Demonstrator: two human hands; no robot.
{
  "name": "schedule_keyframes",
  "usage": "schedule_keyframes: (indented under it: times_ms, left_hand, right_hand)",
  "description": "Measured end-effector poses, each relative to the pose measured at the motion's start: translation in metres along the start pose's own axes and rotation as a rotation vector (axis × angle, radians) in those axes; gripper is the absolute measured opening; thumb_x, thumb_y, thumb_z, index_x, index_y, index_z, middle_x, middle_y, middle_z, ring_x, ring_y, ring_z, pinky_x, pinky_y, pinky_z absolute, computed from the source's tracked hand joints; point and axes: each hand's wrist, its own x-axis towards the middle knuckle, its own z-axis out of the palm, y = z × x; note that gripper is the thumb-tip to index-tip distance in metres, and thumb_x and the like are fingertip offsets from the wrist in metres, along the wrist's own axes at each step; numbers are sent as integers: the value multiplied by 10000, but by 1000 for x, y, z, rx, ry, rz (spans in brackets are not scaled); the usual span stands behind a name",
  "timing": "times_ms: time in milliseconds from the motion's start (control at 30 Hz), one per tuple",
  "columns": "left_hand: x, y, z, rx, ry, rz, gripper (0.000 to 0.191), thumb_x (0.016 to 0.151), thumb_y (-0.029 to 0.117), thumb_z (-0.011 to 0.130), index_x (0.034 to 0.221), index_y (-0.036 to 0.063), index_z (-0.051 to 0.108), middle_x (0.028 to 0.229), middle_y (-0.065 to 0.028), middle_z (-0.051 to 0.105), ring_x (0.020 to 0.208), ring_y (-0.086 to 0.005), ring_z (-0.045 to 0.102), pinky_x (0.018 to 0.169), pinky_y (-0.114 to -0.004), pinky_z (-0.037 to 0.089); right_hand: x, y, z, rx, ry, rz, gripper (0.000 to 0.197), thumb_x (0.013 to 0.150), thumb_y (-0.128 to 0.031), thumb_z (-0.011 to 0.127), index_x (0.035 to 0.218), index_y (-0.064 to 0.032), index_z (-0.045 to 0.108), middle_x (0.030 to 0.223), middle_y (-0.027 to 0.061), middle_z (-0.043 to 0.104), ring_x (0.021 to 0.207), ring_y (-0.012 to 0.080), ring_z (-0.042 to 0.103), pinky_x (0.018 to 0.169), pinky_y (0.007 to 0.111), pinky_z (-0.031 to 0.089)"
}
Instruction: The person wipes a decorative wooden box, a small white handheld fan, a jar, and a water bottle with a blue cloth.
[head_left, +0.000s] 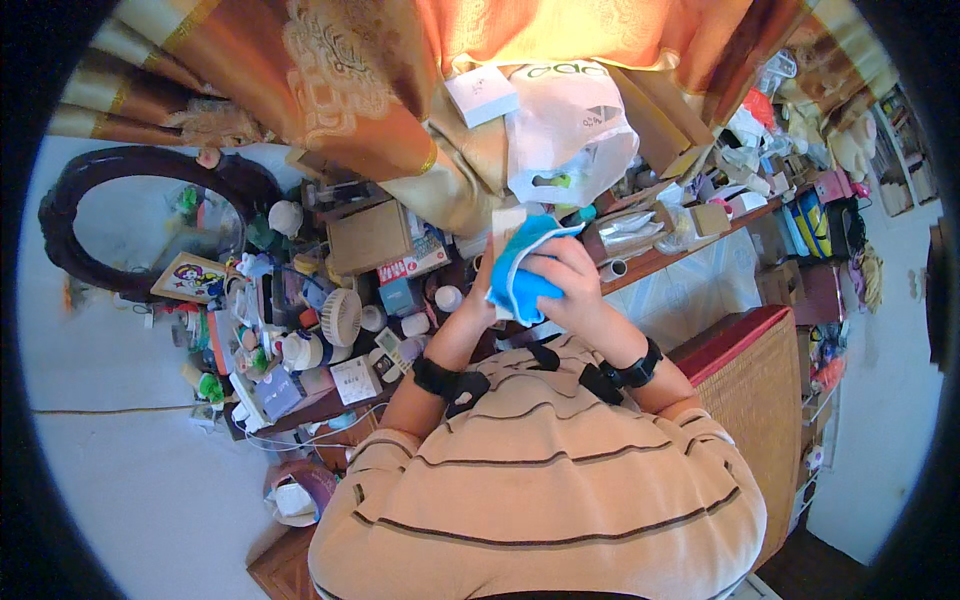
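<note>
A blue cloth (530, 283) with a white edge is bunched in my right hand (566, 274), whose fingers are bent over its folds. The cloth lies against a pale, flat-sided object (508, 222), perhaps a box, whose upper end shows above it. My left hand (484, 292) grips that pale object from the left side. Most of the left fingers and the lower part of the object are hidden behind the cloth. Both hands are held up in front of my chest, above the cluttered tabletop.
On the left stand a small white fan (341, 317), a cardboard box (370, 238) and an oval dark-framed mirror (56, 217). A white plastic bag (570, 127) and white box (481, 96) lie ahead below curtains (360, 97). To the right is a red-edged woven mat (750, 382).
</note>
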Motion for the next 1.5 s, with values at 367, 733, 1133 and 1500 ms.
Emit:
schedule_keyframes:
  times_ms: [367, 733, 1133, 1500]
  left_hand:
    - [-11, 22, 18, -340, 14, 81, 745, 724, 459, 514, 1274, 2, 305, 1193, -161, 464, 1017, -260, 528, 849, -392, 458]
    - [1, 22, 18, -278, -259, 104, 857, 703, 587, 393, 1313, -1, 260, 1267, -173, 396, 1158, -309, 403, 999, -405, 291]
    - [1, 42, 18, -330, -198, 299, 966, 643, 641, 437, 1355, 36, 191, 1277, -199, 376, 1130, -302, 426, 992, -390, 310]
    - [2, 19, 2, -205, -39, 190, 858, 666, 603, 461, 1263, -4, 356, 1313, -137, 352, 1179, -258, 385, 982, -371, 326]
  right_hand:
    - [0, 28, -3, -158, -10, 148, 363, 510, -32, 651, 863, -60, 572, 888, 99, 550, 806, 292, 526, 705, 367, 440]
    - [2, 6, 9, -142, -259, -29, 454, 469, -112, 709, 895, -93, 555, 871, 59, 531, 791, 252, 514, 704, 350, 427]
    - [14, 17, 8, -261, -209, -103, 337, 518, -142, 668, 827, -75, 553, 796, 53, 534, 717, 232, 513, 656, 330, 425]
    - [45, 12, -5, -330, -153, -132, 310, 513, -143, 654, 794, -82, 537, 761, 44, 526, 679, 230, 508, 623, 329, 416]
